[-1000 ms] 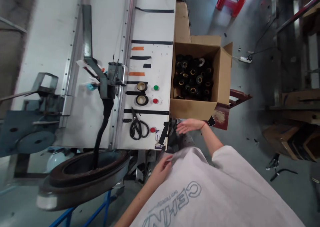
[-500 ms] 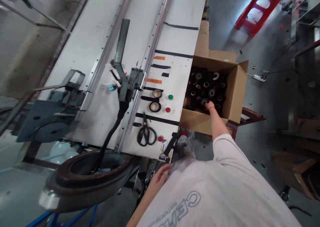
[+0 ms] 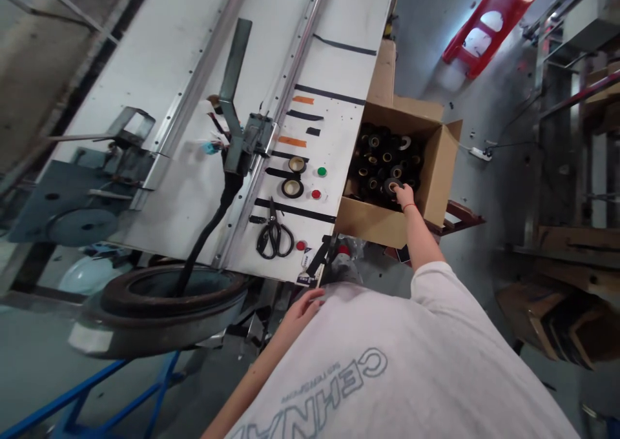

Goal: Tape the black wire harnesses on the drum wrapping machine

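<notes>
While the left hand [image 3: 305, 308] curls loosely, the right hand [image 3: 405, 196] grips a roll [image 3: 387, 188].

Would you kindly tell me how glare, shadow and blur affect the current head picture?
In the head view, glare whitens the floor beside the red stool and the stool's top; also in the head view, shadow inside the cardboard box makes many black rolls merge, though the right hand reads clearly; the head view's upper-left background looks soft.

Was a black roll [image 3: 389, 190] with a hollow core facing up, gripped by its edge, inside an open cardboard box [image 3: 371, 222] among similar rolls [image 3: 373, 143].
</notes>
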Motion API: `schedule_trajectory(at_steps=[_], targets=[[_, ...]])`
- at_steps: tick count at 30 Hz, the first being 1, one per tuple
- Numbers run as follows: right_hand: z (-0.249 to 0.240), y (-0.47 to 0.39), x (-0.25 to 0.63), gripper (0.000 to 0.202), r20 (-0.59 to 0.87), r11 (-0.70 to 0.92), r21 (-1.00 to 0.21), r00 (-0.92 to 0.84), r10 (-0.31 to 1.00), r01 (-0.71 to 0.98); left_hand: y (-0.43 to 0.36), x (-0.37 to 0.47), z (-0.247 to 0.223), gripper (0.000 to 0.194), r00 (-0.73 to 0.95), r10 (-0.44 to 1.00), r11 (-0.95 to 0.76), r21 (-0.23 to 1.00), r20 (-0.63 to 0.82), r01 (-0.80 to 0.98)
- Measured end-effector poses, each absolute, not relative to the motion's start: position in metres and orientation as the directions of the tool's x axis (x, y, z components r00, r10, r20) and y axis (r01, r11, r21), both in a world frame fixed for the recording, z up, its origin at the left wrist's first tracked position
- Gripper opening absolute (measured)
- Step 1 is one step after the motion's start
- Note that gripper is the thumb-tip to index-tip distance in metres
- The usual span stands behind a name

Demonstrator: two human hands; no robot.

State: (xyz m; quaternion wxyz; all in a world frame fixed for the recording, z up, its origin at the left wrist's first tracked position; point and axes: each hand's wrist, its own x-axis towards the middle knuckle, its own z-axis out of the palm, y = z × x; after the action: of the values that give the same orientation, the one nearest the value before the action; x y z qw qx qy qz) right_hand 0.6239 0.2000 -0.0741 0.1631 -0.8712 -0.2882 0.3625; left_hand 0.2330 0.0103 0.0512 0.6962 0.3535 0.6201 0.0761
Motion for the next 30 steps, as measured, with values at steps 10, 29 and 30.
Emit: schedule_trajectory(at_steps=[10, 29, 30], targets=[[0.101, 0.103, 0.472, 0.024, -0.164, -0.173, -0.914, 0.056, 0.985, 0.367, 0.078, 0.273, 0.113, 0.061, 0.273, 0.882, 0.372, 0.923, -0.384, 0.095], [0.178, 0.042, 0.283, 0.082, -0.135, -0.315, -0.929, -0.612, 0.779, -0.195, 0.014, 0.14, 0.146, 0.049, 0.156, 0.782, 0.588, 0.63, -0.603, -0.507], [0.178, 0.039, 0.275, 0.079, -0.152, -0.324, -0.928, -0.607, 0.78, -0.183, 0.01, 0.133, 0.145, 0.048, 0.152, 0.779, 0.587, 0.623, -0.608, -0.517]])
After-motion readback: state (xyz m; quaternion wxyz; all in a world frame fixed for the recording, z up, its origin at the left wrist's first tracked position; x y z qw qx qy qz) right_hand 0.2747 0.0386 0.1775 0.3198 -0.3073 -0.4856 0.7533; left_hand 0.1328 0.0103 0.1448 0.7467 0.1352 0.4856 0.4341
